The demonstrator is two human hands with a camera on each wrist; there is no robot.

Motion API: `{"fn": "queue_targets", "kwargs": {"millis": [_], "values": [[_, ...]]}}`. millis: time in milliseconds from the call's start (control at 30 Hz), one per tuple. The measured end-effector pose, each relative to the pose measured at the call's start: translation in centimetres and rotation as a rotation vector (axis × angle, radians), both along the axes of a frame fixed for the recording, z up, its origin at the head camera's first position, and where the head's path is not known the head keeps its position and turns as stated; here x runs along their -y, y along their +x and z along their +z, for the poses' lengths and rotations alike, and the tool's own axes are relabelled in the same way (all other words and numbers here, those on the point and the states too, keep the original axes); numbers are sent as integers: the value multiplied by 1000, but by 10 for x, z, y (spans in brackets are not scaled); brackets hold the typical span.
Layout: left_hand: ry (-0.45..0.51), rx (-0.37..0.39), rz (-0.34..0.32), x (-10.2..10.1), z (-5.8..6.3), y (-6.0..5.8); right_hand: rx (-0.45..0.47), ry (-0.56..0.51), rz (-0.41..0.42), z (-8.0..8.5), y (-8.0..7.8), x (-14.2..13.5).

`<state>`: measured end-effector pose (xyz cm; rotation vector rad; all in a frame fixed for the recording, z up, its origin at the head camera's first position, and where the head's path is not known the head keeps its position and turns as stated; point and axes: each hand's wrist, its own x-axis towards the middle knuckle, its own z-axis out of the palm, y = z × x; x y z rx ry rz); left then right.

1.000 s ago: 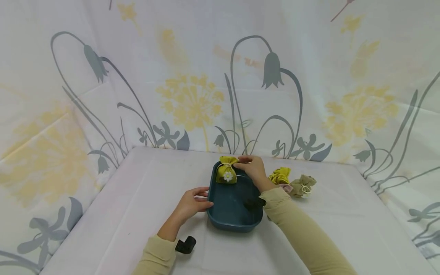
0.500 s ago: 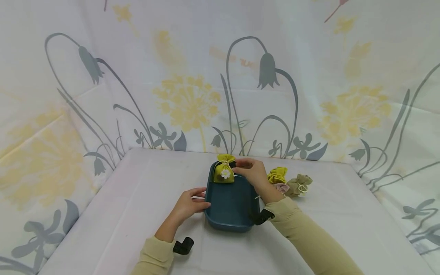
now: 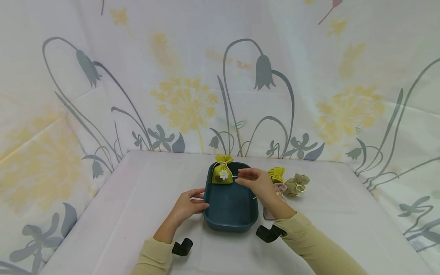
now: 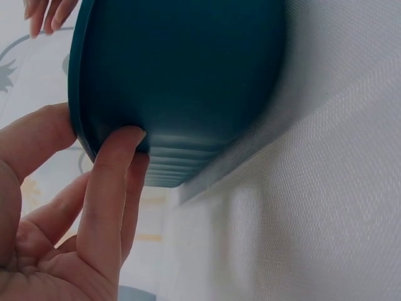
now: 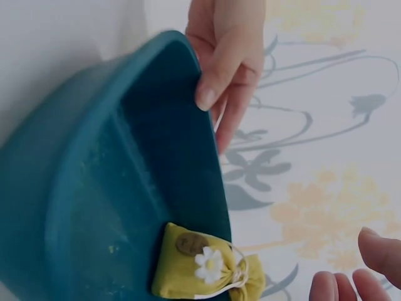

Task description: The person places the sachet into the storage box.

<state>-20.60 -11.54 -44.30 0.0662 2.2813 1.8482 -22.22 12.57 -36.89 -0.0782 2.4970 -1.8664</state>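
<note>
A dark blue rectangular tray (image 3: 231, 208) with rounded corners sits on the table, its rim toward me. My left hand (image 3: 189, 202) grips its left side, thumb over the rim and fingers against the outer wall, as the left wrist view shows with the tray wall (image 4: 182, 81). Inside the far left corner stands a small yellow-green drawstring pouch (image 3: 222, 173) with a white daisy and a pale cord; its gathered neck leans on the rim. My right hand (image 3: 256, 183) hovers over the tray's right side, right of the pouch. Its thumb and fingertips are apart in the right wrist view, with nothing between them.
Right of the tray lie more pouches: a yellow one (image 3: 276, 174), a beige one (image 3: 297, 185) and a pink one (image 3: 280, 189) partly behind my right forearm. The table (image 3: 137, 214) has a white cloth, with a flower-print curtain (image 3: 192, 46) behind and at the sides.
My right hand has drawn away from the pouch's neck, to the right and toward me. The pouch stays in the tray's far left corner. The left hand keeps its hold.
</note>
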Motion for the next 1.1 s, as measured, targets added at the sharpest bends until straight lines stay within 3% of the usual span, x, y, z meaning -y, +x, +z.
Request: {"fn": "queue_targets", "kwargs": {"millis": [633, 1100], "values": [[4, -14, 4, 0, 1, 0, -5, -16, -46, -16, 37, -40], [-15, 3, 13, -1, 1, 0, 4, -38, -113, -28, 56, -71]]}}
